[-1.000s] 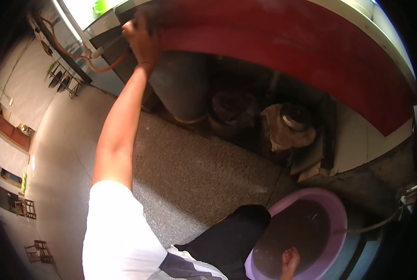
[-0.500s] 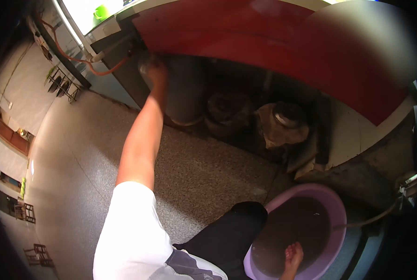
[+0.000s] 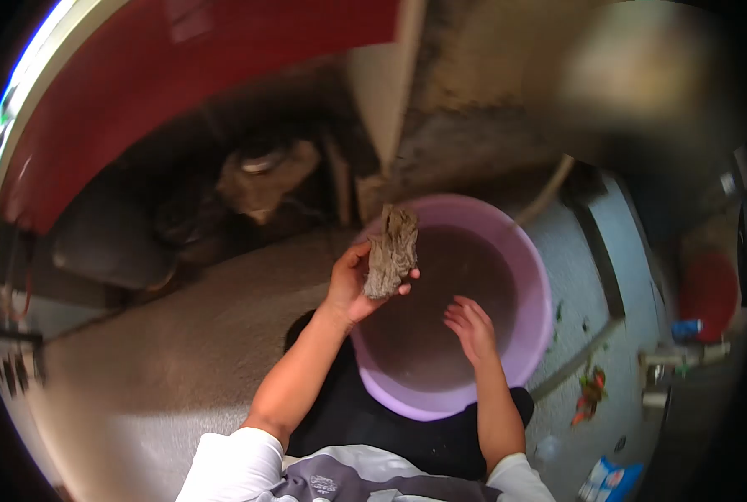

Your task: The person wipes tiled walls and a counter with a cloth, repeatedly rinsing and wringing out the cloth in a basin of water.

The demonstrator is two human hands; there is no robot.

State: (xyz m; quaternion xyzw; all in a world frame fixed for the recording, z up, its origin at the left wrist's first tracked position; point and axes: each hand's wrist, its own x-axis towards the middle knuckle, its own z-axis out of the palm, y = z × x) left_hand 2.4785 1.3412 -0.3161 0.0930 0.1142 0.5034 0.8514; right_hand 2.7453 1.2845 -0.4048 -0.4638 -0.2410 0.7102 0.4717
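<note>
A rough, grey-brown, crumpled piece of cloth or similar material [image 3: 392,251] lies in my left hand [image 3: 352,284], whose fingers wrap round its lower part. It is over the left side of a purple tub [image 3: 536,309] holding murky brown water [image 3: 449,335]. My right hand [image 3: 471,325] hovers above the right part of the water, fingers apart and slightly bent, holding nothing.
A red panel [image 3: 223,50] curves over a dark recess at the left, with a grey container [image 3: 118,238] and a cloth-covered pot [image 3: 264,180]. A hose [image 3: 549,192] reaches the tub's rim. Right are a tap [image 3: 683,358], a red bucket [image 3: 708,293] and a blue packet [image 3: 612,481].
The view has swung right, towards the tub. My left hand has come from under the red panel to above the tub, and the crumpled piece now shows in it.
</note>
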